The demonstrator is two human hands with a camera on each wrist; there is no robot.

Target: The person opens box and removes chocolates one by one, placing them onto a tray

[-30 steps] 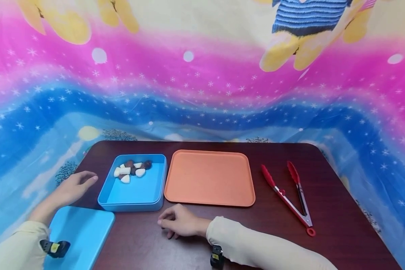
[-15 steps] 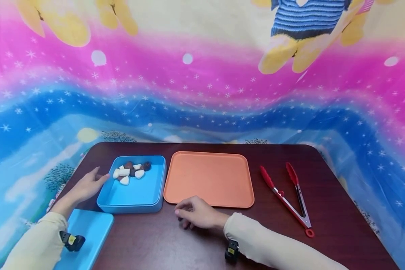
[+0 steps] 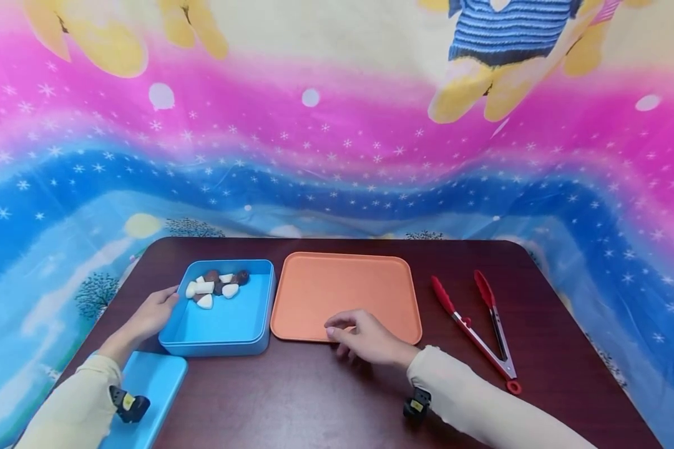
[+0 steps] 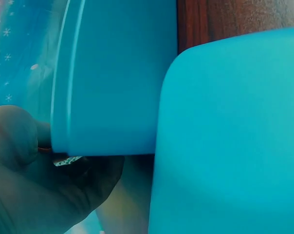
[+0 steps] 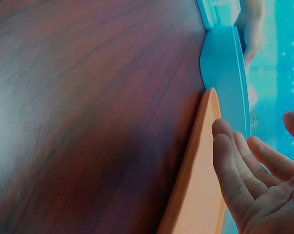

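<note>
My left hand (image 3: 148, 315) is at the left wall of a blue square box (image 3: 213, 347). In the left wrist view its thumb reaches the rim and its fingers curl against the outer wall, so it grips the box there. Several small white and brown pieces (image 3: 205, 287) lie in the box's far left corner. My right hand (image 3: 367, 340) hovers over the near edge of an orange tray (image 3: 342, 290), holding nothing. In the right wrist view its fingers (image 5: 229, 165) are loosely extended beside the tray.
A flat blue lid (image 3: 157, 390) lies at the near left, partly under the left sleeve. Red-handled tongs (image 3: 477, 342) rest spread apart to the right of the tray. The dark wooden table (image 3: 258, 405) backs onto a patterned cloth (image 3: 342, 143).
My left hand has moved from above the lid, forward and right, onto the box's left wall. My right hand has moved right and forward, from before the box to over the tray's near edge.
</note>
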